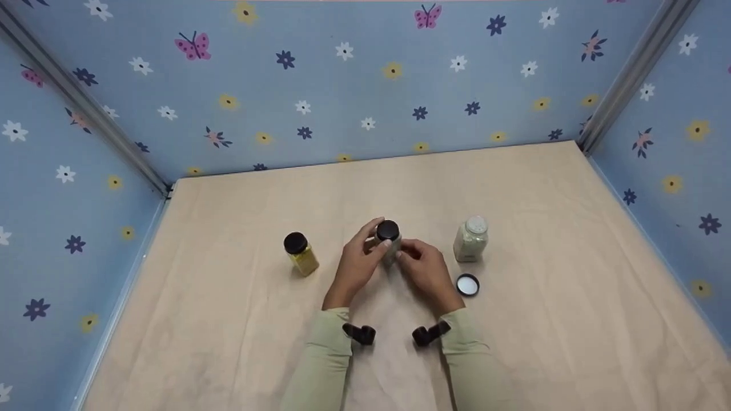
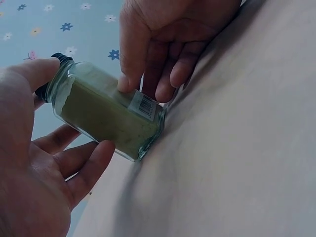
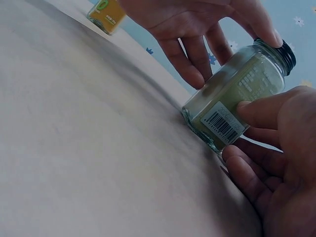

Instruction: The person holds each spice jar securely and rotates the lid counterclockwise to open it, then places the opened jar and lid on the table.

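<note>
Between both hands in the middle of the table stands a glass spice jar (image 2: 108,108) of green powder. It has a black lid (image 1: 388,230) and a barcode label (image 3: 220,122) low on one side. My left hand (image 1: 358,261) holds the jar by its upper part, its thumb at the lid and neck. My right hand (image 1: 427,273) pinches the lower part, with the thumb (image 3: 254,112) beside the barcode and the fingers round the other side. The jar's base is right at the tablecloth.
Left of the hands stands a square jar (image 1: 304,260) of yellow powder with a black lid. To the right is a pale green jar (image 1: 470,245) with a whitish top, and before it a loose black cap (image 1: 468,285) lies white side up. Flowered blue panels (image 1: 365,80) border the table.
</note>
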Demonstrator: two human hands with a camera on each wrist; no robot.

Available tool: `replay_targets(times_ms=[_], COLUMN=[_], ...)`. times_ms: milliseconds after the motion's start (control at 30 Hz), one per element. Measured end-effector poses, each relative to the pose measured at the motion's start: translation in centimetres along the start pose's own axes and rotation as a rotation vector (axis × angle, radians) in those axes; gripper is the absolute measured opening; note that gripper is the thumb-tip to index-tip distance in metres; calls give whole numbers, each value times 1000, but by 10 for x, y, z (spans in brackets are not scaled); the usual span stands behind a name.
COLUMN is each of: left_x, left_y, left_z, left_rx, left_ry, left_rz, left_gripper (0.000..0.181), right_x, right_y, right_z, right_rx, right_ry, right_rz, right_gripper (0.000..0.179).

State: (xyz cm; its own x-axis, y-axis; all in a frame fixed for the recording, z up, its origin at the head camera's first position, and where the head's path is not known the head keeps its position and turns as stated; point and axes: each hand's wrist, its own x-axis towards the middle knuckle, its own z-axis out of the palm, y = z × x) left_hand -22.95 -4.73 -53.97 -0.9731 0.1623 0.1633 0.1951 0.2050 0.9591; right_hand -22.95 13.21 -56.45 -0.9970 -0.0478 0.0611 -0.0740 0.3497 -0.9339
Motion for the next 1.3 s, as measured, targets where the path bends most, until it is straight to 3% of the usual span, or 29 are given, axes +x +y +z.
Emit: replay_targets(times_ms=[167,500,667,1300], left_x=[-2,0,1,8], left_y=[1,1,1,6], left_z=[-1,-4,-4,-4], left_rx=[18,-31,-43,93], left_ry=[40,85,84,18], left_rz=[-2,77,52,-27], left_gripper=[47,37,39,52], right_x=[-1,-3,-3,0], right_y=[0,0,0,0], right_z=[0,0,1,1], right_rx=[13,18,7,-36], right_ry=[1,3,10,6], right_rz=[2,10,0,-1], right_gripper=[26,26,25,26])
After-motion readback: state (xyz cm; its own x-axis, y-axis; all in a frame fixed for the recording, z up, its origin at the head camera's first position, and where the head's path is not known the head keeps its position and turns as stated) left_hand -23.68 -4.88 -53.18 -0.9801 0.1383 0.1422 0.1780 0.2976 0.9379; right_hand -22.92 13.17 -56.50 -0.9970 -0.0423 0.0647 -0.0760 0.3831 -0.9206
